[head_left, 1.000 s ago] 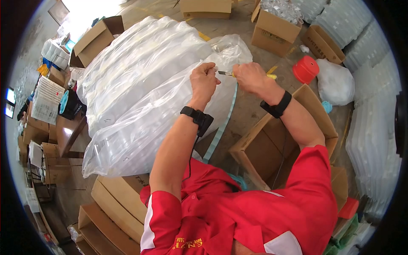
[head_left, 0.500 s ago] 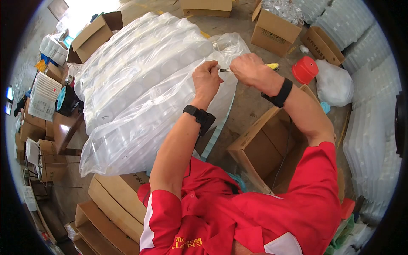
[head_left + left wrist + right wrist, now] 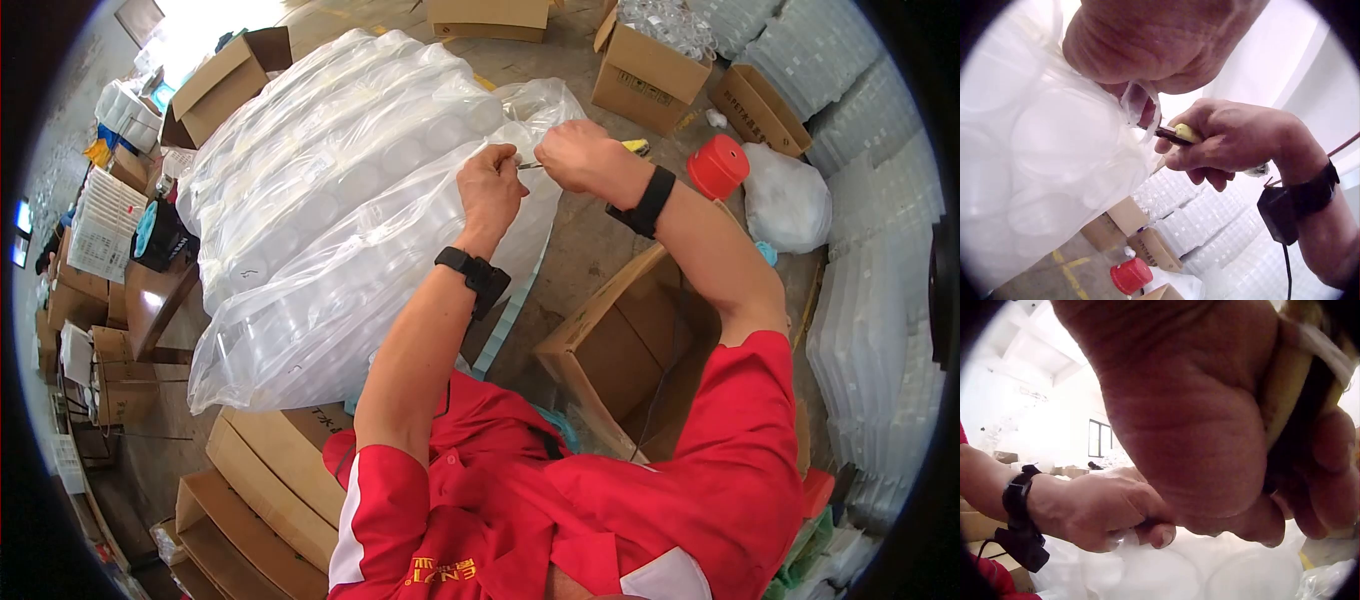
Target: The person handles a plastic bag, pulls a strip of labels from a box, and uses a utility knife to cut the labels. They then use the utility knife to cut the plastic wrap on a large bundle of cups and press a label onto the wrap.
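A large clear plastic bag (image 3: 330, 190) of rounded, see-through pieces lies in front of the person. At its near right edge the left hand (image 3: 492, 195) pinches a bit of the film; in the left wrist view that film (image 3: 1141, 103) forms a small loop under the left hand (image 3: 1147, 44). The right hand (image 3: 582, 158) grips a tool with a yellow handle (image 3: 637, 147). Its dark, narrow metal end (image 3: 1166, 133) reaches the loop in the left wrist view. Whether it passes through the film cannot be told. In the right wrist view, the palm hides much of the handle (image 3: 1285, 394).
An open carton (image 3: 640, 350) stands below the right forearm. Beyond it are a red stool-like object (image 3: 718, 166), a white bag (image 3: 788, 193) and stacked clear packs (image 3: 870, 330). More cartons (image 3: 650, 75) stand behind, and flattened cardboard (image 3: 275, 470) lies at lower left.
The right hand has moved a little left, bringing the tool's metal end closer to the left hand. The left hand has shifted slightly right, still pinching the film.
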`<state>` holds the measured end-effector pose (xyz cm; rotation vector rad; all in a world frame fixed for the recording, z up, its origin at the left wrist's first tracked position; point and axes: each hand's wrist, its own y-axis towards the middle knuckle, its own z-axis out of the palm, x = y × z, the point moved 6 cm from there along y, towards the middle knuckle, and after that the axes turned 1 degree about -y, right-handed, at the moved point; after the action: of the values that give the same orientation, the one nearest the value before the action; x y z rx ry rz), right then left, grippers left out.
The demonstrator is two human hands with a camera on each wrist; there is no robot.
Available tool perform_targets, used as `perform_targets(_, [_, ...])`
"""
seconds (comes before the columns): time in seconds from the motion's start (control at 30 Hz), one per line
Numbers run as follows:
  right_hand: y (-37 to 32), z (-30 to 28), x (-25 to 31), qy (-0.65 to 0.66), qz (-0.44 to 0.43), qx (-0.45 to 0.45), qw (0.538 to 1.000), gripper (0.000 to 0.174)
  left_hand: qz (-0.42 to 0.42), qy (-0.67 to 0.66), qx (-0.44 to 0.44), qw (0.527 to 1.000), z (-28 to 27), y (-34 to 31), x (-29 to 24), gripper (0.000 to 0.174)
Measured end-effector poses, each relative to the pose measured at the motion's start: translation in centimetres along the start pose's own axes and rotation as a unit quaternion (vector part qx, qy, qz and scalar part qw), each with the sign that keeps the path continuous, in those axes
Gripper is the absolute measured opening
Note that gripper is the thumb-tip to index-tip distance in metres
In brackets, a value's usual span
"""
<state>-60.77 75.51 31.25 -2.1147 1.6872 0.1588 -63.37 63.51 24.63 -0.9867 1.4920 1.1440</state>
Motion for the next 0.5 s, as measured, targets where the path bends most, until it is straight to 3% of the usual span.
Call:
perform_targets(0.37, [-1.3, -0.8, -1.2, 0.016, 0.025, 0.044, 0.999, 0.019, 0.002, -0.013, 0.003, 1.000, -0.2, 0.2, 0.4, 0.024])
perform_targets(0.5, [-0.9, 0.0, -1.3, 0.001, 0.021, 0.026, 0.999, 0.018, -0.033, -0.033, 0.011, 0.999, -0.1, 0.0, 0.0, 0.026])
